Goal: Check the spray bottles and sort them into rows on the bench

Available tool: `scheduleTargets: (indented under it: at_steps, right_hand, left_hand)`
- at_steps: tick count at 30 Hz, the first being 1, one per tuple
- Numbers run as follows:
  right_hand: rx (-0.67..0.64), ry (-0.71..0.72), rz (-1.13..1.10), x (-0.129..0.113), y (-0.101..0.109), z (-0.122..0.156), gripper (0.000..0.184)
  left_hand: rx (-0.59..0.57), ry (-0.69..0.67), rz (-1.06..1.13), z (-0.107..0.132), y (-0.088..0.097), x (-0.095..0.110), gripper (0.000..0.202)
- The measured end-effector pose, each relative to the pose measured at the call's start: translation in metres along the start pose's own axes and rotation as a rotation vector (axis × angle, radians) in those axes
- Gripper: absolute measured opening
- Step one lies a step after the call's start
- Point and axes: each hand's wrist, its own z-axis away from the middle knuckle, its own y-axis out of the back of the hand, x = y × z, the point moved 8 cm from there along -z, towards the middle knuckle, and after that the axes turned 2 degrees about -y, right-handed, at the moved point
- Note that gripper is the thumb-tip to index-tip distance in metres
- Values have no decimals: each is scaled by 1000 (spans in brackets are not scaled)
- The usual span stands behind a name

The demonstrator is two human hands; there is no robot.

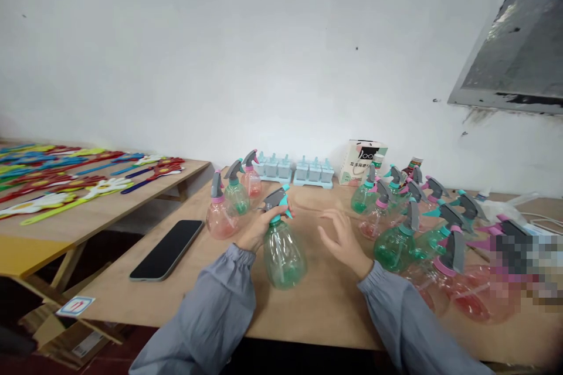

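Note:
My left hand (pixel 259 226) is closed around the neck of a green spray bottle (pixel 285 255), whose grey and teal trigger head points right. The bottle is near the middle of the table and leans slightly; whether its base touches the wood I cannot tell. My right hand (pixel 342 240) is to its right, fingers apart and holding nothing. Left of the held bottle are a pink spray bottle (pixel 222 220), a green one (pixel 237 194) and another pink one (pixel 251 181). Several more spray bottles, green (pixel 393 248) and pink (pixel 484 293), crowd the right side.
A black phone (pixel 167 250) lies on the wooden table (pixel 132 304) at left. Two light-blue popsicle moulds (pixel 313 172) and a printed box (pixel 361 163) stand by the wall. Colourful flower-shaped plastic pieces (pixel 105 187) cover a second table at far left.

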Motion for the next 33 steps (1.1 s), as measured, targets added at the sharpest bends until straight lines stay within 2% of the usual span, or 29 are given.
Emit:
scheduleTargets:
  at_steps: [4, 7, 12, 16, 20, 25, 28, 30, 33]
  right_hand:
    - [-101, -115, 97, 42, -34, -9, 21]
    - [-145, -179, 159, 72, -53, 4, 26]
    - [-257, -212, 237, 98, -78, 24, 36]
    - [-274, -214, 254, 101, -84, 29, 38]
    - [-318, -217, 234, 99, -86, 31, 37]
    - [-306, -240, 179, 101, -83, 30, 36]
    - [-227, -256, 81, 100, -76, 25, 30]
    - [-117, -280, -31, 95, -65, 22, 25]
    - [60, -259, -188, 78, -50, 24, 27]
  left_hand:
    - [-67, 9, 35, 0, -7, -1, 27]
    - [-19, 15, 41, 1, -5, 1, 27]
    - [-22, -17, 69, 1, -5, 0, 28]
    - [-60, 15, 69, 2, -8, -8, 29]
    - [-111, -20, 94, 5, -11, -7, 32]
    - [-160, 21, 122, 8, -20, -7, 34]
    - [-111, -25, 101, 6, -18, 0, 29]
    - [-32, -71, 33, 5, -11, 5, 26]
    - [102, -117, -109, 5, -3, 8, 28]
